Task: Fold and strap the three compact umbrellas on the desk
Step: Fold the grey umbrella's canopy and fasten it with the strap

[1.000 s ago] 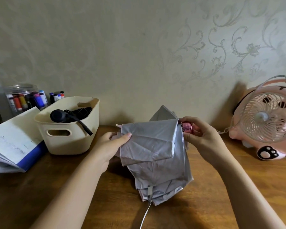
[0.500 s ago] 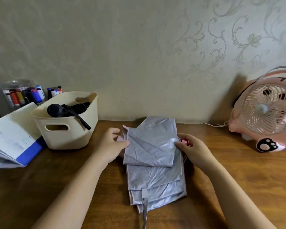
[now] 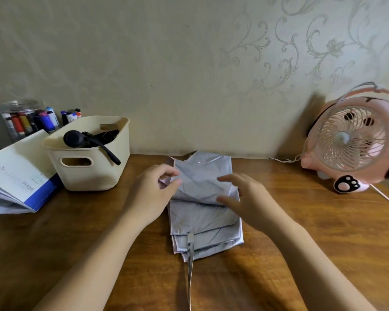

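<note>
- Head view: I am looking at the grey umbrella (image 3: 202, 191), which is lying flat in folded layers on the middle of the wooden desk (image 3: 301, 221).
- Its strap (image 3: 190, 261) is trailing toward the near edge.
- The left hand (image 3: 152, 191) is resting at the cloth's left edge with its fingers curling; I cannot tell whether they are pinching it.
- The right hand (image 3: 254, 200) is hovering at the right edge with its fingers spreading wide and holding nothing.
- Far left, a cream basket (image 3: 88, 176) is holding a black umbrella (image 3: 73, 138).
- A pink fan (image 3: 350, 140) is standing far right.
</note>
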